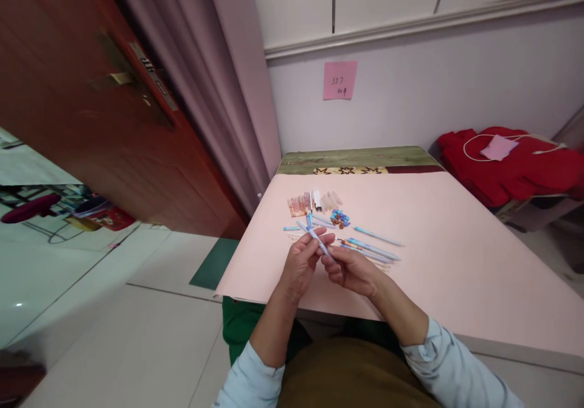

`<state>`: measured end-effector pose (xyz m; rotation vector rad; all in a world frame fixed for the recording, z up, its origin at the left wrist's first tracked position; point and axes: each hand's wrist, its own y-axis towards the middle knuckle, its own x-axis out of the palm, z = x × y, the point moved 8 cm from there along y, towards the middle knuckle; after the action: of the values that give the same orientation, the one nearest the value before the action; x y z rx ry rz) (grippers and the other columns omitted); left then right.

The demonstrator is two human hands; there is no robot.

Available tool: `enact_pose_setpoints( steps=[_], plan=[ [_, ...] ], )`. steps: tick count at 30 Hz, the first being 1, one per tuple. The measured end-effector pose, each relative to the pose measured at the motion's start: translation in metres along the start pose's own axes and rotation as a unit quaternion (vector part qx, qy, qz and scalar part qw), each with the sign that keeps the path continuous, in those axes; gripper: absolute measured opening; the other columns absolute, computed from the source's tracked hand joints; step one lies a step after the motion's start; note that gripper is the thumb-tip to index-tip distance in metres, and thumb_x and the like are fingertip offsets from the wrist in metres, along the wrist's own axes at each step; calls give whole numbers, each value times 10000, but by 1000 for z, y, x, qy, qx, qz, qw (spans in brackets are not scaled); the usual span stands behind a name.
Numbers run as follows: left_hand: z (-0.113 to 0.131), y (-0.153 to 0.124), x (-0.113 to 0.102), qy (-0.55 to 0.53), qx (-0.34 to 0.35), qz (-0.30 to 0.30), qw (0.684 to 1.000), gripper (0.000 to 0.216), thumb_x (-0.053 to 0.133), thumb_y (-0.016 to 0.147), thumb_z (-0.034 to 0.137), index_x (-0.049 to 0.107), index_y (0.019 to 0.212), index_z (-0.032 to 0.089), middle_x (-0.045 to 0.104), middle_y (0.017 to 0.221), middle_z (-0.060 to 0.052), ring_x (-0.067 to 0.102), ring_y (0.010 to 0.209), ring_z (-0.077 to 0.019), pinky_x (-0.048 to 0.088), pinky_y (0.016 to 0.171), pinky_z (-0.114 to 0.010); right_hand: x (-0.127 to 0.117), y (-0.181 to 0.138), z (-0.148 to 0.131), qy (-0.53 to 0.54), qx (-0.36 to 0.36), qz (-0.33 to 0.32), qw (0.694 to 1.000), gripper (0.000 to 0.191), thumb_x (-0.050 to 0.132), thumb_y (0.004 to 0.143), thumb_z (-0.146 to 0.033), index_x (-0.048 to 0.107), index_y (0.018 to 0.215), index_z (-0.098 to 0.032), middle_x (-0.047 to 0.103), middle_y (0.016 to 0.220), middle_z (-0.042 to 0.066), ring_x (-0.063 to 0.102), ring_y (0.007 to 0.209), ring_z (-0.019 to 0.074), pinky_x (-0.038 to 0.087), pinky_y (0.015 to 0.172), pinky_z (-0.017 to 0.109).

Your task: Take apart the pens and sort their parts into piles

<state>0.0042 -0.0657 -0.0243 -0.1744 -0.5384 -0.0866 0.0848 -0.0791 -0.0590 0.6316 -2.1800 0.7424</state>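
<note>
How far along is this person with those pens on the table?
Looks done: a few blue pens lie whole, side by side, just beyond the hands. In hand: the left hand and right hand both grip one pen between them. Left: a row of small parts and a heap of tiny blue pieces still lie loose on the pink table.
</note>
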Motion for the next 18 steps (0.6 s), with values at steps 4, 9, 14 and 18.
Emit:
enact_pose_setpoints(
  steps=[4, 9, 14, 18],
  plan=[
    [3, -6, 1, -11, -6, -14, 1000, 296, 737, 757, 243, 669, 1011, 107, 729, 947, -130, 562, 589, -69, 462, 630, -209, 9, -10, 5, -38, 5, -40, 998, 284, 688, 821, -425, 615, 865, -154, 484, 605, -45, 328, 464, 37, 234, 428, 163],
    [3, -13, 3, -26, -7, -7, 1000, 260, 764, 729, 262, 642, 917, 130, 723, 826, -84, 504, 469, -51, 404, 498, -193, 23, -27, 11, -94, 22, -105, 990, 391, 572, 870, -525, 631, 931, -143, 445, 570, -49, 315, 447, 58, 233, 420, 193],
    [5, -23, 13, -45, 1, -27, 999, 267, 783, 709, 230, 652, 922, 137, 715, 844, -72, 680, 807, -176, 513, 722, -259, 26, -40, 13, -7, 30, -144, 989, 274, 646, 833, -405, 602, 937, -156, 349, 559, -83, 245, 438, 41, 183, 412, 162],
    [6, -26, 18, -37, 6, -22, 999, 307, 785, 702, 209, 665, 971, 123, 722, 880, -85, 681, 884, -185, 509, 825, -277, 28, -46, 15, 40, 45, -152, 986, 253, 677, 825, -384, 550, 888, -174, 271, 535, -104, 168, 423, 38, 136, 398, 147]
  ],
)
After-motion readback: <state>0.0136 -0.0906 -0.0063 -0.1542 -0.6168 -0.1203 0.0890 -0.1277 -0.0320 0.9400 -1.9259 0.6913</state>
